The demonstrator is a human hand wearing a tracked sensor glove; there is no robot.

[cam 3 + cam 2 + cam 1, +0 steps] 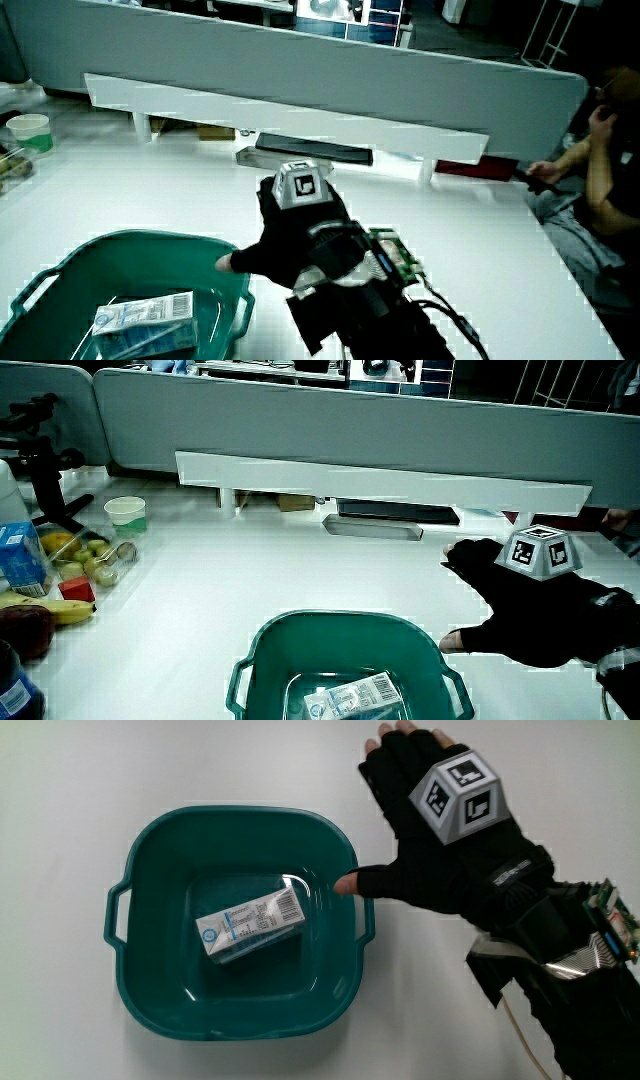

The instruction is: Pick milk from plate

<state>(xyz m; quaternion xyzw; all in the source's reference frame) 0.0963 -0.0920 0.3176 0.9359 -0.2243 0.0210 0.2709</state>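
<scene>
Now flat beside the teal basin (150, 1010): gloved hand (440, 830), palm down on the white table (90, 780), fingers (395, 750) stretched out and relaxed, holding nothing; thumb tip (345, 884) reaching just over the basin's rim, not touching the carton. Patterned cube (457, 796) riding on the back of the glove, plain too in both side views (541, 552) (302, 185). Milk carton (251, 923) lying on its side on the basin floor, roughly in the middle, barcode end turned toward the hand, well apart from the thumb; same carton seen flat inside the basin in both side views (356, 698) (142, 320). Forearm (570, 970) trailing from the hand toward the table's edge, with a small circuit board (612, 920) strapped on it. Elsewhere in a side view, well apart from the basin: paper cup (125, 515), fruit (85, 555), a blue carton (20, 555)
</scene>
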